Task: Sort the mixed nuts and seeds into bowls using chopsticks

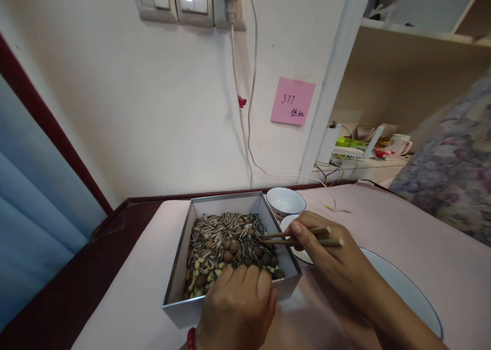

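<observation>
Fingers [307,226] of the right hand [333,263] pinch together on thin wooden chopsticks [333,242], whose tips lie over striped sunflower seeds and brown nuts [226,237] in a square grey box [226,203]. The left hand [236,304] curls closed over the box's 6 o'clock rim. At the box's 1 o'clock stands a small white blue-rimmed bowl [286,201], and at 4 o'clock a large white plate [406,288].

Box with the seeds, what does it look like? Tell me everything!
The box is square, open-topped, with plain grey walls that look like card or metal. It sits flat on the pink table, filled with striped sunflower seeds, round brown nuts and pale kernels. The left hand curls over its near wall; chopsticks in the right hand cross its right wall, tips among the seeds.
</observation>
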### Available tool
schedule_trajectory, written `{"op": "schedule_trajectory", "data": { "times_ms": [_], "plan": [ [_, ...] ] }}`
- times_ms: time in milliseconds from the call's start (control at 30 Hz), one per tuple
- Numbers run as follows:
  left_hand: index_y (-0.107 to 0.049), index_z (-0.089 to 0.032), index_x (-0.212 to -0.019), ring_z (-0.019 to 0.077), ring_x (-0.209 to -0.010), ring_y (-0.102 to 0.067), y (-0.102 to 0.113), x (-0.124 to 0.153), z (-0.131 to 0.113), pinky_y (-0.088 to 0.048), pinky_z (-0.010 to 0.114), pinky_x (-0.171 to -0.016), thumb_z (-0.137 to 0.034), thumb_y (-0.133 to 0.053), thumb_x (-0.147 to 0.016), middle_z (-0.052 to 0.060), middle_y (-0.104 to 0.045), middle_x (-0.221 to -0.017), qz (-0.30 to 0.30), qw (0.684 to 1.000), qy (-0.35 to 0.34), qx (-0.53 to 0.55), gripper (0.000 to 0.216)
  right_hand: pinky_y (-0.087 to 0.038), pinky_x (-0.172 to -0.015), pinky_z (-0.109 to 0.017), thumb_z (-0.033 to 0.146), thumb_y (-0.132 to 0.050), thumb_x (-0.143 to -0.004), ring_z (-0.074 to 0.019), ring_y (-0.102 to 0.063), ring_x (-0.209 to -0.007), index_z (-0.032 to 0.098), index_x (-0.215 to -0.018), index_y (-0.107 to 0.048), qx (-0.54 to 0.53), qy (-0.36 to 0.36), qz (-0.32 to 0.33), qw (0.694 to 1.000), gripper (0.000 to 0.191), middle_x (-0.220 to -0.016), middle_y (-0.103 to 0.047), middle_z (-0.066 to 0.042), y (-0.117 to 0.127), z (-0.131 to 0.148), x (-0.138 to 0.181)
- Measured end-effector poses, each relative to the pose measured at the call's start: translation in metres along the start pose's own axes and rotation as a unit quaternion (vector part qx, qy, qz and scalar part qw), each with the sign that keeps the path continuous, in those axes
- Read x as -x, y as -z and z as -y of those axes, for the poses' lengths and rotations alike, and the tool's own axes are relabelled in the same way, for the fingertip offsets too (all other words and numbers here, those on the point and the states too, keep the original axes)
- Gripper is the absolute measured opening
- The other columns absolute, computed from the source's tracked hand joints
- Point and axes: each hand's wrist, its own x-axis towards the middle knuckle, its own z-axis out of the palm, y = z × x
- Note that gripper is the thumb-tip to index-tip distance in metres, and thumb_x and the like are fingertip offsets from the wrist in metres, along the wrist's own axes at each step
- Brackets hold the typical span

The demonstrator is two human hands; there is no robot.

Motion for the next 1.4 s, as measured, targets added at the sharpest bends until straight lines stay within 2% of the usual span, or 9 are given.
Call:
{"op": "schedule_trajectory", "data": {
  "times_ms": [433, 767, 1133, 1300, 1400],
  "plan": [
    [-0.05, -0.025, -0.076, 0.0231, -0.058, -0.053, -0.002, 0.002, 0.0, -0.037, 0.039, -0.057, -0.028, -0.056, -0.089, -0.001, -0.055, -0.066, 0.001, 1.0, 0.004, 0.001, 0.015, -0.036, -0.059, -0.028, 0.048, -0.043, -0.101, -0.0147, -0.046, -0.064, 0.021, -0.07, -0.05, 0.014, 0.0, -0.002, 1.0, 0.041, -0.069, -0.049, 0.001, 0.003, 0.006, 0.002],
    [-0.049, -0.025, -0.075, 0.0217, -0.056, -0.051, -0.001, 0.0, 0.0, -0.034, 0.038, -0.056, -0.027, -0.059, -0.086, -0.003, -0.054, -0.064, -0.027, 1.0, -0.004, -0.011, 0.015, -0.039, -0.061, -0.026, 0.044, -0.044, -0.101, -0.015, -0.051, -0.067, 0.022, -0.074, -0.056, 0.001, 0.011, 0.006, 1.0, 0.037, -0.072, -0.055, 0.001, 0.002, 0.003, 0.001],
    [-0.049, -0.025, -0.075, 0.0213, -0.056, -0.051, -0.003, 0.0, 0.0, -0.035, 0.038, -0.057, -0.026, -0.057, -0.087, -0.003, -0.054, -0.063, -0.034, 0.999, -0.006, -0.008, 0.014, -0.041, -0.061, -0.028, 0.049, -0.044, -0.1, -0.0157, -0.053, -0.067, 0.021, -0.074, -0.058, 0.002, 0.001, -0.019, 1.0, 0.041, -0.071, -0.056, 0.0, -0.002, -0.007, -0.001],
    [-0.048, -0.025, -0.073, 0.0211, -0.055, -0.05, -0.002, -0.001, 0.0, -0.035, 0.039, -0.056, -0.026, -0.057, -0.087, -0.003, -0.053, -0.063, -0.04, 0.999, -0.003, -0.017, 0.016, -0.046, -0.063, -0.028, 0.049, -0.045, -0.1, -0.017, -0.06, -0.071, 0.022, -0.078, -0.066, -0.007, 0.015, -0.052, 0.999, 0.041, -0.074, -0.064, -0.001, 0.016, 0.003, 0.002],
    [-0.049, -0.025, -0.075, 0.0207, -0.056, -0.052, -0.003, -0.001, 0.001, -0.036, 0.039, -0.056, -0.027, -0.058, -0.088, -0.003, -0.054, -0.064, -0.04, 0.999, -0.006, -0.013, 0.016, -0.05, -0.066, -0.027, 0.046, -0.049, -0.099, -0.0172, -0.064, -0.076, 0.025, -0.082, -0.07, -0.009, 0.036, -0.113, 0.993, 0.034, -0.08, -0.068, 0.0, 0.036, 0.009, 0.007]
  ]
}}
